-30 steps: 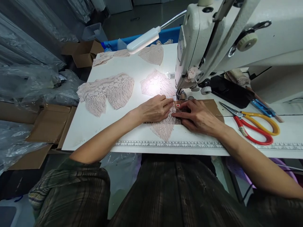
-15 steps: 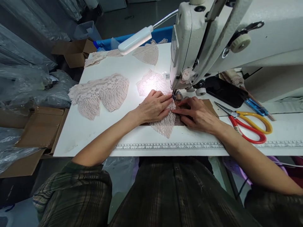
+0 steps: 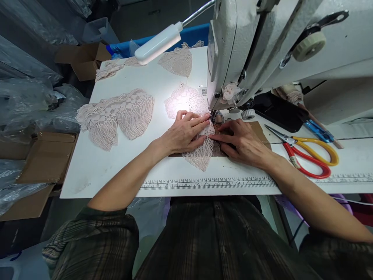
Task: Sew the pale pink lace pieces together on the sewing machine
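A piece of pale pink lace [image 3: 199, 157] lies under the needle area of the white sewing machine [image 3: 223, 54], its pointed end toward me. My left hand [image 3: 185, 133] rests flat on this lace, fingers stretched toward the presser foot [image 3: 214, 116]. Just right of the foot, my right hand [image 3: 240, 140] has its fingers apart, the index fingertip touching the lace's right edge. The lace's upper part [image 3: 185, 99] spreads out behind my left hand under bright lamp light. The needle tip is too small to make out.
More lace pieces [image 3: 135, 112] lie at the left and a lace cup [image 3: 177, 61] at the back. Scissors with red and yellow handles [image 3: 316, 149], a black phone [image 3: 278, 111] and a blue cutter [image 3: 319, 130] lie right. A lamp [image 3: 159, 42] hangs overhead. A printed ruler [image 3: 204, 183] runs along the front edge.
The view has shifted slightly, so the table and machine sit a little differently in the picture. Both hands keep nearly the same pose on the lace beside the presser foot.
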A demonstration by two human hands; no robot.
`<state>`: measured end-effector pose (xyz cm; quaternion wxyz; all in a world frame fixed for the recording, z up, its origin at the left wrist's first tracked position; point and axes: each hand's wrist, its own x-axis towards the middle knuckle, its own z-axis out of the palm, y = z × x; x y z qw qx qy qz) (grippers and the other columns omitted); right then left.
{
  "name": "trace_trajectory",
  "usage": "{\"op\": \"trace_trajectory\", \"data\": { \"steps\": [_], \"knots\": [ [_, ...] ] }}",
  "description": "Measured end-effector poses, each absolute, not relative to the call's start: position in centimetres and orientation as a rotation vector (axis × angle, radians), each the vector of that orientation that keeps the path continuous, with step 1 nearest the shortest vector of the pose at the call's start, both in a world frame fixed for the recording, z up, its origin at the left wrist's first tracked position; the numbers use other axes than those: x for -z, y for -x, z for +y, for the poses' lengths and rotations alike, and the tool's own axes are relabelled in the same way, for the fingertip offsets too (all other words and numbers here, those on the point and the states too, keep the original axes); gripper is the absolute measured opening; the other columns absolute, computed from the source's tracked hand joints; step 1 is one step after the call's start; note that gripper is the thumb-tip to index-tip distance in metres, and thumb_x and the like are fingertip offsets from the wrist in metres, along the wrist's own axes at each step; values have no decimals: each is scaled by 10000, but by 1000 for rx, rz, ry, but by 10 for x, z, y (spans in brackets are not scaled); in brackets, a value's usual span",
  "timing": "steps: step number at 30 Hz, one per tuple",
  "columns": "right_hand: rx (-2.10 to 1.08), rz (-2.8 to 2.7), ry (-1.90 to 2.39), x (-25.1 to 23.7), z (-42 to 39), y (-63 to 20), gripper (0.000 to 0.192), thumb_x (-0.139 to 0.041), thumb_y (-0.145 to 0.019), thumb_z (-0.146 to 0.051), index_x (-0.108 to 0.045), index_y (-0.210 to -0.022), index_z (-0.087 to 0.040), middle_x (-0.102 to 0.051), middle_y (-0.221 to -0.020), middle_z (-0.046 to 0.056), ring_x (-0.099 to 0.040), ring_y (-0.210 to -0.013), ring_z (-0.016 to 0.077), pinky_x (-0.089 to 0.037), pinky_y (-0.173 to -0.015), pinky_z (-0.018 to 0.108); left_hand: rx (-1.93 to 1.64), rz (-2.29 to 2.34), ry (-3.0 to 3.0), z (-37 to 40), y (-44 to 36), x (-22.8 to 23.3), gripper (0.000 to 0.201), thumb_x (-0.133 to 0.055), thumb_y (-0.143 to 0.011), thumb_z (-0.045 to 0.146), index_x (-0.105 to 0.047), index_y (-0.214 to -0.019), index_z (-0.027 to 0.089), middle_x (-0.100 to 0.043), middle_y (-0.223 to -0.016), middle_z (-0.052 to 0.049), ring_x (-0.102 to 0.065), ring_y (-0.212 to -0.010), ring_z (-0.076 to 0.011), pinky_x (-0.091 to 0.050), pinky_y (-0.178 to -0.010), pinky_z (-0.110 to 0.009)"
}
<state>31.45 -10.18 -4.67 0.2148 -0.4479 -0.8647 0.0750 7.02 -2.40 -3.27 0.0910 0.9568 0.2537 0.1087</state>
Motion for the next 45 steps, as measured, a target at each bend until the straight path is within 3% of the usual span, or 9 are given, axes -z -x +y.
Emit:
{"op": "trace_trajectory", "data": {
  "steps": [15, 19, 24, 27, 35, 45],
  "knots": [
    [-234, -2360, 1208, 48, -101, -317, 345, -550, -974, -250, -751, -1243, -327, -631, -1183, 123, -545, -1096, 302, -473, -906, 492, -415, 808, -2739, -32, -74, 37, 473, -516, -958, 319, -543, -1425, 251, -502, -1559, -111, -504, -1278, -333, -322, -1062, -579],
    [-241, -2359, 1195, 47, -101, -317, 370, -544, -966, -229, -738, -1265, -329, -634, -1176, 118, -551, -1093, 298, -470, -924, 494, -381, 837, -2806, -36, -76, 36, 441, -478, -984, 337, -548, -1396, 200, -464, -1582, -146, -484, -1318, -343, -288, -1093, -577],
    [-248, -2382, 1205, 45, -101, -316, 379, -548, -960, -210, -732, -1272, -320, -637, -1189, 121, -546, -1085, 300, -465, -931, 494, -421, 784, -2833, -38, -80, 36, 351, -432, -1016, 330, -642, -1256, 183, -666, -1365, -116, -598, -1144, -290, -354, -1034, -500],
    [-226, -2381, 1209, 43, -101, -316, 357, -545, -958, -200, -749, -1238, -287, -635, -1179, 132, -550, -1066, 299, -467, -917, 485, -434, 734, -2804, -36, -79, 36, 335, -466, -1002, 337, -678, -1214, 189, -696, -1325, -106, -611, -1075, -284, -395, -989, -495],
    [-178, -2384, 1268, 43, -99, -312, 336, -527, -979, -238, -742, -1238, -234, -626, -1150, 148, -573, -1047, 298, -484, -913, 481, -339, 756, -2789, -36, -74, 30, 408, -543, -938, 374, -629, -1312, 234, -612, -1457, -81, -565, -1194, -300, -326, -1130, -550],
    [-24, -2370, 1221, 53, -83, -312, 379, -468, -1000, -276, -714, -1270, -173, -651, -1038, 163, -581, -934, 285, -533, -844, 447, -371, 832, -2909, -31, -78, 39, 460, -449, -1010, 385, -568, -1386, 148, -512, -1546, -140, -562, -1207, -310, -418, -1071, -525]
  ]
}}
